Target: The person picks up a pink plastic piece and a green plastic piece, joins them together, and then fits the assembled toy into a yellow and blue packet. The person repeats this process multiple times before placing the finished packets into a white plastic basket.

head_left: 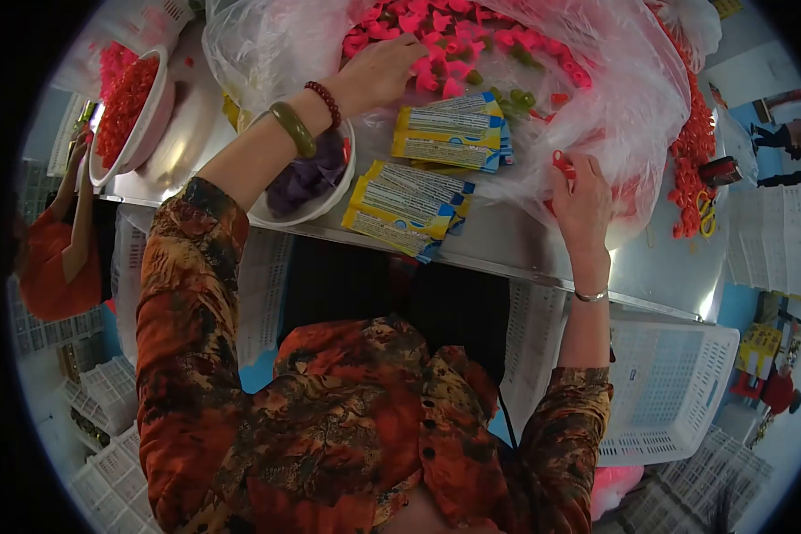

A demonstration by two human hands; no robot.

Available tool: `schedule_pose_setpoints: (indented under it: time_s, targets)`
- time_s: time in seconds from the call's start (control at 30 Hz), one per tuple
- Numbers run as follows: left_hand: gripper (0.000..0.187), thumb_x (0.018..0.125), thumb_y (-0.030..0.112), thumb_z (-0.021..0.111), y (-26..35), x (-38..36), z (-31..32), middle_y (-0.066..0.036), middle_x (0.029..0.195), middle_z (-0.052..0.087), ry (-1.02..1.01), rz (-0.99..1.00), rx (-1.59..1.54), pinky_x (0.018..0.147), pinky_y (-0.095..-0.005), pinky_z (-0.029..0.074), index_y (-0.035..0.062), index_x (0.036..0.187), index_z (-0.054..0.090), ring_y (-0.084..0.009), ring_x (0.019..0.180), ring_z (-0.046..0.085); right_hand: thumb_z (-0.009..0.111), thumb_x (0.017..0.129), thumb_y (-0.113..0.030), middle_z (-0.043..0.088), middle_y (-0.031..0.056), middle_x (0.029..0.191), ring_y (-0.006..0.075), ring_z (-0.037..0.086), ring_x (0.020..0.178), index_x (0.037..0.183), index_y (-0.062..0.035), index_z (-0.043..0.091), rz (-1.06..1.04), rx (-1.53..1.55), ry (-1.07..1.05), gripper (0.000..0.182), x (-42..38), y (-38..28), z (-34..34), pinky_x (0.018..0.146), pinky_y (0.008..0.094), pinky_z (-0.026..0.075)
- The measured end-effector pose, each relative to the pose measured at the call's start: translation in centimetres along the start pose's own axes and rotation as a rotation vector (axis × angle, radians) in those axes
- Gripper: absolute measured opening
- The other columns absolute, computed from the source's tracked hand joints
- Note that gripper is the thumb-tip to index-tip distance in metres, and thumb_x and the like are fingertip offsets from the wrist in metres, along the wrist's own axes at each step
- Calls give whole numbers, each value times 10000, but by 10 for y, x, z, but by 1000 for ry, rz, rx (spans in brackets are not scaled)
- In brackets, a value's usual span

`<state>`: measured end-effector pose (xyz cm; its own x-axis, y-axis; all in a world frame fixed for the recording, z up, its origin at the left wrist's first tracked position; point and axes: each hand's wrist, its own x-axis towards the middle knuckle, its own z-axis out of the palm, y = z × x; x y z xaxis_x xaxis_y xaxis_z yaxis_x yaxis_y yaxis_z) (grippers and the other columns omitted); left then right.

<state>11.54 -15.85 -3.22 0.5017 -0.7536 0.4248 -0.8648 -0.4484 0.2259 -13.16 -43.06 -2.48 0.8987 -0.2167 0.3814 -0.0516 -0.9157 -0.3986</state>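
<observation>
My left hand (384,75) reaches over a pile of bright pink plastic pieces (454,49) in a clear plastic bag. Its fingers look bent together, with the tips partly hidden, so what they grip cannot be made out. On the right, my right hand (582,203) is closed on a small red plastic piece (561,164) at the bag's near side. Between the hands lie two stacks of yellow and blue printed packets, a far stack (449,133) and a near stack (405,206). Some green pieces (521,98) lie beside the pink ones.
A white bowl (351,169) with purple pieces stands under my left forearm. Further left is a basin (162,98) of red pieces. Red pieces (688,182) and yellow scissors (706,214) lie at right. White crates (672,392) stand below the metal table (632,276). Other people work nearby.
</observation>
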Motion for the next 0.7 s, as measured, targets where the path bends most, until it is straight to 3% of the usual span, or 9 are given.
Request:
schedule_pose_setpoints:
  time_s: [0.07, 0.17, 0.27, 0.37, 0.47, 0.57, 0.7]
  targets:
    - [294, 881, 110, 658, -7, 4, 8, -143, 1143, 596, -35, -18, -6, 853, -468, 514, 36, 1164, 627, -387, 1016, 623, 684, 886, -154, 646, 168, 1061, 408, 664, 830, 1043, -34, 652, -11, -29, 33, 200, 0, -1, 3, 676, 493, 523]
    - [287, 886, 133, 668, 2, 7, 0, -143, 1132, 599, -107, -120, 48, 843, -461, 514, 34, 1153, 636, -375, 1000, 628, 675, 882, -103, 667, 186, 1055, 365, 683, 894, 1081, -5, 664, 19, -13, -37, 222, 1, -3, 2, 742, 425, 536]
    - [306, 890, 160, 678, -8, 6, 2, -148, 1129, 599, -91, -95, 4, 834, -460, 509, 32, 1165, 635, -366, 979, 628, 702, 860, -94, 668, 168, 1018, 315, 682, 841, 1069, 1, 669, 23, 13, -29, 231, 1, 6, 7, 730, 390, 537]
    - [286, 893, 159, 663, -8, 0, 0, -162, 1148, 603, 74, 8, 21, 836, -482, 515, 28, 1144, 622, -387, 1012, 617, 722, 879, -104, 680, 111, 894, 203, 646, 718, 1007, 30, 680, 156, 233, 39, 190, -3, -10, -11, 673, 323, 516]
    - [218, 948, 123, 633, 2, -3, -10, -118, 1021, 613, 201, 24, -119, 698, -394, 502, 29, 1136, 574, -287, 795, 627, 760, 882, -140, 661, 51, 758, 105, 558, 625, 952, 23, 702, 386, 610, 119, 186, -8, 12, -4, 593, 276, 470]
    - [164, 974, 103, 599, 33, -7, -41, -66, 913, 592, -11, -242, -351, 625, -340, 454, 47, 1122, 558, -176, 724, 564, 741, 920, -155, 670, 13, 729, 58, 536, 622, 946, 32, 718, 598, 960, 98, 191, -10, 12, -16, 578, 242, 449]
    - [112, 987, 130, 585, 73, -30, -61, -13, 840, 559, 42, -327, -906, 644, -286, 421, 48, 1059, 563, -98, 716, 507, 718, 950, -164, 601, -18, 714, 36, 483, 612, 989, 24, 720, 516, 841, 79, 193, -13, 12, -18, 532, 197, 339]
